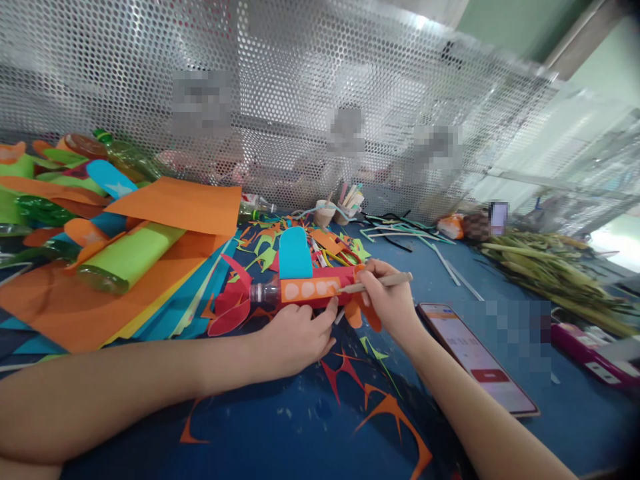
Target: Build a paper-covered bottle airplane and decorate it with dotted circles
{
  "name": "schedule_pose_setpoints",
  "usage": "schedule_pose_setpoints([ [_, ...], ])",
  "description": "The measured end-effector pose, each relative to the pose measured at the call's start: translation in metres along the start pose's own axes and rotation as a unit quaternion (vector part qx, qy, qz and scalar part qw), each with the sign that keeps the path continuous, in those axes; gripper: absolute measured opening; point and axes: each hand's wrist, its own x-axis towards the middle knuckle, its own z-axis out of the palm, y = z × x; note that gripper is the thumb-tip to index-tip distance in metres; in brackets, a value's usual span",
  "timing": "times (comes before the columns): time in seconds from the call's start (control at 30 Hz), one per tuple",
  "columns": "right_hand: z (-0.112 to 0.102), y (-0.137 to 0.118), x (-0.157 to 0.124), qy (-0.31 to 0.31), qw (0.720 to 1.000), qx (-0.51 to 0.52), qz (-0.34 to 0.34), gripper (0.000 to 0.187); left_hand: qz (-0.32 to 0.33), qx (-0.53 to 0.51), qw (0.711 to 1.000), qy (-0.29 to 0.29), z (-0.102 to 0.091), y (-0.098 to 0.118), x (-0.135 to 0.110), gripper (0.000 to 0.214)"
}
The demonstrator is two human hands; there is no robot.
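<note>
A plastic bottle (264, 293) wrapped in red paper lies on its side. It carries an orange paper strip (295, 291) with pale, roundish painted patches in a row, an upright blue paper tab (295, 253), red petal-like pieces (231, 300) at the neck end and orange flaps (369, 315) at the other end. My left hand (303, 333) is closed against the near side of the bottle, its index finger pressed by the strip. Pinched in my right hand (385, 297) is a beige marker (397, 280), its tip at the strip's right end.
Orange sheets (175, 207) and paper-wrapped bottles (130, 260) pile at the left. Cups (325, 213) with sticks stand behind, near a perforated metal screen (300, 100). A phone (480, 360) lies right of my forearm, before dried stalks (565, 273). Paper scraps (395, 413) litter the blue table (270, 427).
</note>
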Motion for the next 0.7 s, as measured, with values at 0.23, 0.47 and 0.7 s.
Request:
schedule_pose_setpoints([
  [0.23,-0.0005,0.0000,0.0008,0.006,1.000,-0.009,-0.009,0.024,0.004,0.007,1.000,-0.008,-0.0019,-0.0003,0.0011,0.041],
  [0.47,-0.0010,0.0007,0.0000,0.010,1.000,-0.006,-0.006,0.024,0.005,0.011,1.000,-0.013,-0.0004,-0.0002,0.0002,0.043],
  [0.7,-0.0004,0.0017,0.0003,0.005,1.000,0.013,-0.013,0.025,0.005,0.003,1.000,-0.006,-0.0005,-0.0003,0.0000,0.041],
])
